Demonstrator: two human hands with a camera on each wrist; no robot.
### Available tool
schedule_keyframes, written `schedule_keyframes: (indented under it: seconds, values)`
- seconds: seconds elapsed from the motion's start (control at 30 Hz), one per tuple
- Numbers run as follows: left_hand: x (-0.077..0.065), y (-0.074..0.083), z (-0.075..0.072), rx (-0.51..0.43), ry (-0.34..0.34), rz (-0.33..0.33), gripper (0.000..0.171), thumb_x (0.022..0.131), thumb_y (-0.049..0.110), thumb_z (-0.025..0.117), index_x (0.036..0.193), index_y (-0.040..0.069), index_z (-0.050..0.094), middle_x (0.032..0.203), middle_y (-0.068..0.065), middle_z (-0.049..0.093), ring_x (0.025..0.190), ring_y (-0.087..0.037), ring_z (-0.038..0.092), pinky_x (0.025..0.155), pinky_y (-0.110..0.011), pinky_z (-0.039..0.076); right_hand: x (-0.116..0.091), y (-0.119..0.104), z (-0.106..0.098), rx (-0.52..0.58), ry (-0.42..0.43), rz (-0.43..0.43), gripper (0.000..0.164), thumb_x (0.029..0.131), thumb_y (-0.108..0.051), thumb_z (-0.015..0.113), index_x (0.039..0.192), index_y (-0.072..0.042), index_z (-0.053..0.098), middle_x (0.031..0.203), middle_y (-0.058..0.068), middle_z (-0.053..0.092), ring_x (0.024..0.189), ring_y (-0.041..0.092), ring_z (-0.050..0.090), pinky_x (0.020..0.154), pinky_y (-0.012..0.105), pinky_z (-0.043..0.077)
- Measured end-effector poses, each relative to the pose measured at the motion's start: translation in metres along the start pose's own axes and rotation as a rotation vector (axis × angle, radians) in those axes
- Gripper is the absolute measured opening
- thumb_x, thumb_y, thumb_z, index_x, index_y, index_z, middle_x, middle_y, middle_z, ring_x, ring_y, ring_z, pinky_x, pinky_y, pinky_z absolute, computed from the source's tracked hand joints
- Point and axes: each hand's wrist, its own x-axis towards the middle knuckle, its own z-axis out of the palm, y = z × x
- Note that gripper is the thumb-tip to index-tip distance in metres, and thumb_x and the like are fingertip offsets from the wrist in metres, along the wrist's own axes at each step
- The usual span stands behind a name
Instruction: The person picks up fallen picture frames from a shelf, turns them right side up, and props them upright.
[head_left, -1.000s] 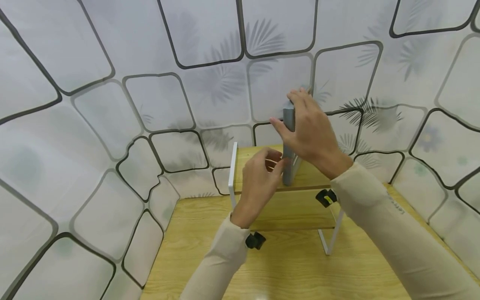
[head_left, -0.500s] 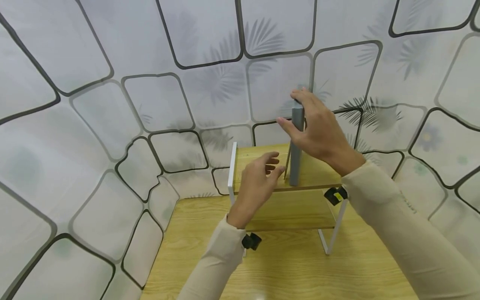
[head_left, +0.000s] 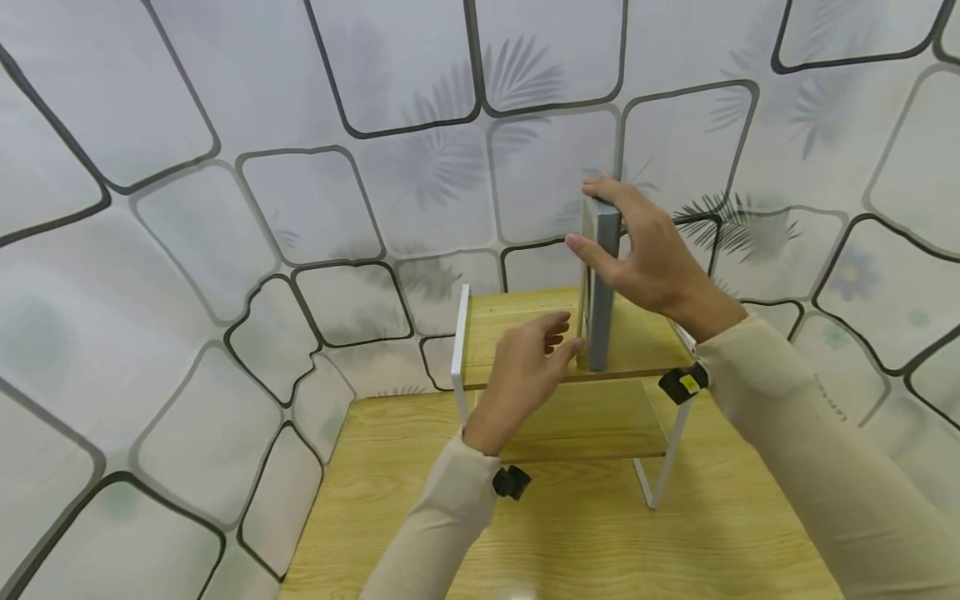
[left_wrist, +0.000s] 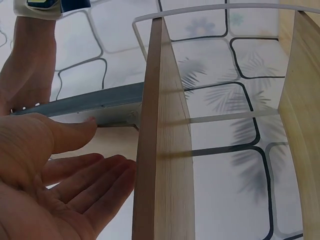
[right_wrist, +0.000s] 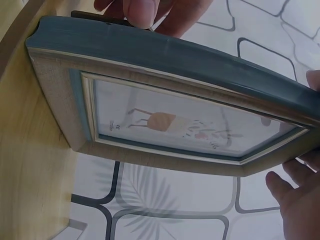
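Note:
A picture frame (head_left: 602, 292) with a blue-grey edge stands upright on the top board of a small rack (head_left: 517, 317). In the right wrist view, the picture frame's front (right_wrist: 165, 125) shows a drawing behind glass. My right hand (head_left: 652, 254) grips its upper part, thumb on the left side and fingers over the top. Low on the left, my left hand (head_left: 525, 367) has its thumb close to the back of the frame; whether it touches I cannot tell. In the left wrist view, the left hand (left_wrist: 55, 170) shows loosely extended fingers, apart from the thumb.
The rack has a lower board (head_left: 585, 417) and white metal legs (head_left: 651, 483). It stands on a wood-grain table (head_left: 600, 542). Patterned cloth walls (head_left: 420, 192) rise behind and at both sides. A black wrist camera (head_left: 512, 482) sits at the left cuff.
The picture frame has shifted right along the top board with my right hand, and more of its left face shows. My left hand came away from its edge, then moved slightly back toward it.

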Motion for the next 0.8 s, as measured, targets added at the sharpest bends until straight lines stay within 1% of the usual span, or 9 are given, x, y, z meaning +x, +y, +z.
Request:
schedule_keyframes:
  seconds: [0.17, 0.27, 0.43, 0.63, 0.8]
  values:
    - [0.0037, 0.0001, 0.0045, -0.012, -0.005, 0.012, 0.040, 0.098, 0.021, 0.071, 0.132, 0.000, 0.065, 0.128, -0.014, 0.068, 0.105, -0.022, 0.072, 0.082, -0.023, 0.058, -0.0011, 0.0036, -0.0027, 0.058, -0.008, -0.005, 0.056, 0.096, -0.014, 0.069, 0.146, 0.003, 0.047, 0.154, 0.015, 0.045, 0.147, 0.025, 0.034, 0.120, 0.040, 0.027]
    - [0.0056, -0.0001, 0.0071, 0.008, 0.004, 0.031, 0.039, 0.096, 0.021, 0.072, 0.129, 0.000, 0.067, 0.125, -0.013, 0.070, 0.102, -0.021, 0.073, 0.081, -0.022, 0.058, -0.0010, 0.0062, -0.0039, 0.074, -0.009, -0.010, 0.056, 0.096, -0.013, 0.069, 0.145, 0.003, 0.048, 0.154, 0.015, 0.045, 0.147, 0.024, 0.034, 0.121, 0.039, 0.026]
    - [0.0061, -0.0015, 0.0083, 0.057, 0.038, 0.081, 0.034, 0.095, 0.019, 0.073, 0.125, 0.002, 0.071, 0.119, -0.010, 0.073, 0.098, -0.018, 0.073, 0.081, -0.022, 0.058, 0.0005, 0.0086, -0.0033, 0.082, -0.015, -0.017, 0.055, 0.096, -0.013, 0.069, 0.145, 0.002, 0.048, 0.153, 0.016, 0.046, 0.147, 0.024, 0.034, 0.121, 0.038, 0.025]
    - [0.0041, -0.0049, 0.0073, 0.040, 0.076, 0.126, 0.029, 0.095, 0.011, 0.072, 0.122, 0.000, 0.071, 0.119, -0.011, 0.072, 0.096, -0.017, 0.074, 0.076, -0.014, 0.055, 0.0024, 0.0086, -0.0028, 0.079, -0.034, -0.023, 0.055, 0.097, -0.016, 0.068, 0.145, 0.002, 0.048, 0.153, 0.015, 0.046, 0.147, 0.025, 0.035, 0.121, 0.040, 0.026]
    - [0.0017, -0.0075, 0.0032, 0.087, 0.122, 0.159, 0.026, 0.094, 0.004, 0.072, 0.119, 0.000, 0.073, 0.115, -0.011, 0.073, 0.093, -0.014, 0.074, 0.077, -0.017, 0.056, 0.0065, 0.0074, -0.0027, 0.061, -0.068, -0.048, 0.055, 0.098, -0.018, 0.068, 0.145, 0.002, 0.049, 0.151, 0.016, 0.048, 0.146, 0.028, 0.037, 0.120, 0.042, 0.028]
